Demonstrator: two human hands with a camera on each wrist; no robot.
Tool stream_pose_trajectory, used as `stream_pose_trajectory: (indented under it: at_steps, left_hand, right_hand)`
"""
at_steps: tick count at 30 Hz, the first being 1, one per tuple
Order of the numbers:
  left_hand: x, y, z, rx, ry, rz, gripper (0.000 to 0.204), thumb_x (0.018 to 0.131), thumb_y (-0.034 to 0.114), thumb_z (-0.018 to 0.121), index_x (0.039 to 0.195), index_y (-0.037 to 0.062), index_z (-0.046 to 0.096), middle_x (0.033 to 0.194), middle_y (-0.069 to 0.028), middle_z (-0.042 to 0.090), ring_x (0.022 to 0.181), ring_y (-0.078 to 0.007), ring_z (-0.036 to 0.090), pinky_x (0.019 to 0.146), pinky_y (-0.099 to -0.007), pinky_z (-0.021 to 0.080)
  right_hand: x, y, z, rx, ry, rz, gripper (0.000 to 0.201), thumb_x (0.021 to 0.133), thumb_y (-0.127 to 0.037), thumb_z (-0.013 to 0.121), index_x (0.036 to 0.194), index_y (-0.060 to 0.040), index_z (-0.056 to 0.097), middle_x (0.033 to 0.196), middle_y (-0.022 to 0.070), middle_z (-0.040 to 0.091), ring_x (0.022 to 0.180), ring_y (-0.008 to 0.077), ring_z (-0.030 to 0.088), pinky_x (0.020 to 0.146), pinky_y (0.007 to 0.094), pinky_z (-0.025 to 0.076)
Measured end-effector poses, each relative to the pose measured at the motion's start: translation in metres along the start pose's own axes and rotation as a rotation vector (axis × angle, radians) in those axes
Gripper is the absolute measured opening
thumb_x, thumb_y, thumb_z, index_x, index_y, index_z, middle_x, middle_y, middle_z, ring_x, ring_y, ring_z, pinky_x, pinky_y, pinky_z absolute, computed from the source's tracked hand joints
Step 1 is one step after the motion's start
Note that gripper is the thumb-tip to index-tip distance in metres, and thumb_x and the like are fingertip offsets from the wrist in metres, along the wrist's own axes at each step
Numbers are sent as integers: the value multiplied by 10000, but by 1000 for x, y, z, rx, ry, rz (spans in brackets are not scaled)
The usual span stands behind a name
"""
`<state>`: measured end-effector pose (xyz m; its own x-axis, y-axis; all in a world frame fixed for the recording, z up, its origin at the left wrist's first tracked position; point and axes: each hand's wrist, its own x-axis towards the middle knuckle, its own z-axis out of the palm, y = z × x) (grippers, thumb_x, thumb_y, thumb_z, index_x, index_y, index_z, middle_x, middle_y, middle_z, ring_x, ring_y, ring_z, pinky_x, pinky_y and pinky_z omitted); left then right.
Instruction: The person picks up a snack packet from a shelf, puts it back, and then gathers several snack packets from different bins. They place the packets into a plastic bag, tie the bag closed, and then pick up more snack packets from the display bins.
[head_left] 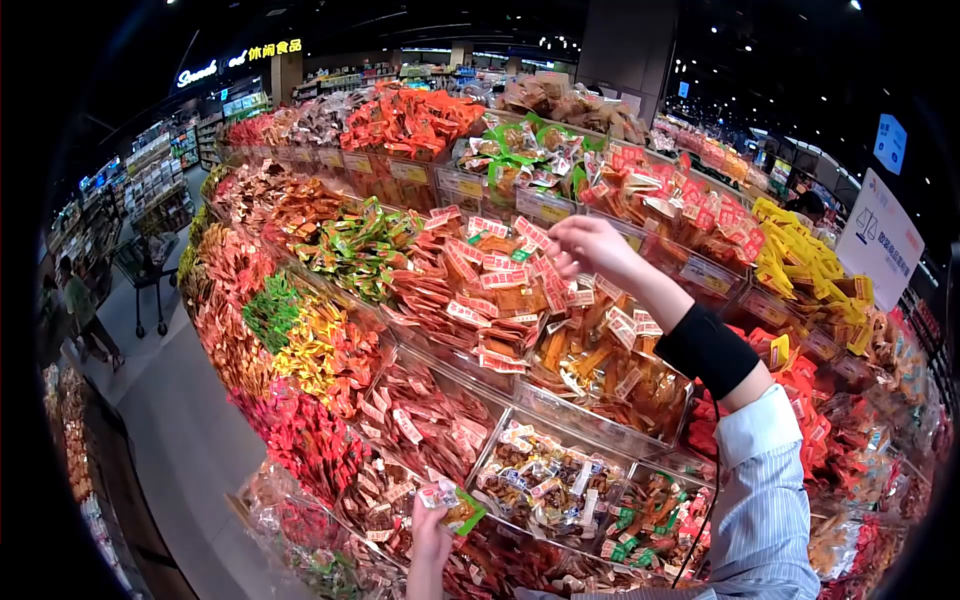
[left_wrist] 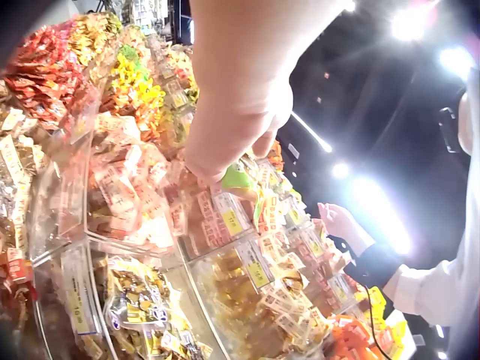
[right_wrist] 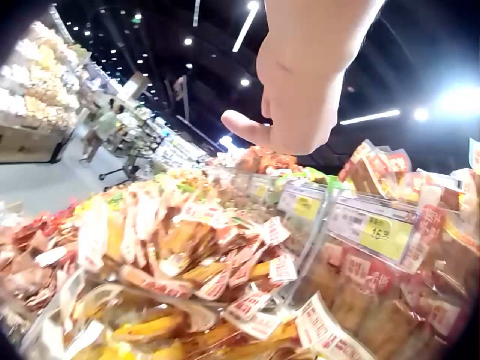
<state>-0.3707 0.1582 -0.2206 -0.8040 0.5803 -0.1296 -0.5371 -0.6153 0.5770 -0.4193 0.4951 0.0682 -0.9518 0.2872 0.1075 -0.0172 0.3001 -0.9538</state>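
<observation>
My left hand pinches a small green-and-clear snack packet above the lower bins in the head view. In the left wrist view that hand covers most of the packet, and a green part shows below the fingers. My right hand is over the middle tier, above red-and-white labelled packets. Its fingers are loosely bent and no packet shows in them. The right wrist view has this hand above the bins, thumb extended, apart from the packets.
Tiered clear bins with price labels curve around in front. Yellow packets and a white sign stand at the right. On the left are an aisle floor, a shopping cart and a person.
</observation>
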Motion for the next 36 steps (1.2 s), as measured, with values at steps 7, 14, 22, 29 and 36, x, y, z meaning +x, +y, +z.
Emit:
stream_pose_trajectory:
  at_steps: [7, 14, 22, 29, 36]
  left_hand:
    - [24, -7, 59, 333, -256, 43, 385, 722, -31, 574, 1055, 34, 392, 981, -69, 514, 892, -143, 525, 781, -268, 440]
    - [35, 3, 120, 377, -258, 64, 456, 719, 36, 603, 1127, -10, 405, 992, -68, 518, 889, -137, 525, 751, -256, 461]
    - [48, 8, 115, 384, -275, 155, 243, 744, 34, 597, 897, 27, 409, 894, -57, 514, 826, -97, 509, 735, -226, 422]
    - [67, 6, 110, 167, -221, 176, 308, 841, 174, 454, 1084, 37, 323, 1043, -127, 452, 953, -210, 503, 807, -326, 445]
    - [58, -6, 53, 151, -115, 70, 186, 839, 67, 415, 1014, 37, 359, 1000, -129, 459, 923, -218, 515, 806, -345, 455]
  right_hand:
    - [-111, 51, 83, -641, -654, -115, 390, 807, -348, 502, 1036, -33, 491, 807, 135, 612, 721, 249, 598, 672, 336, 470]
    - [-121, 53, 85, -586, -575, -156, 339, 766, -296, 576, 965, -24, 535, 672, 112, 588, 591, 210, 579, 551, 310, 457]
    - [-110, 60, 75, -153, -596, 225, 170, 830, -164, 527, 870, 1, 523, 661, 4, 560, 569, 44, 531, 528, 173, 454]
    - [-54, 14, 40, -182, -431, 67, 185, 845, -167, 498, 800, 11, 520, 663, 54, 591, 611, 82, 591, 536, 189, 478]
    - [71, -38, -43, 193, 285, -264, 223, 838, -115, 487, 932, 88, 485, 837, 142, 569, 732, 155, 596, 639, 207, 508]
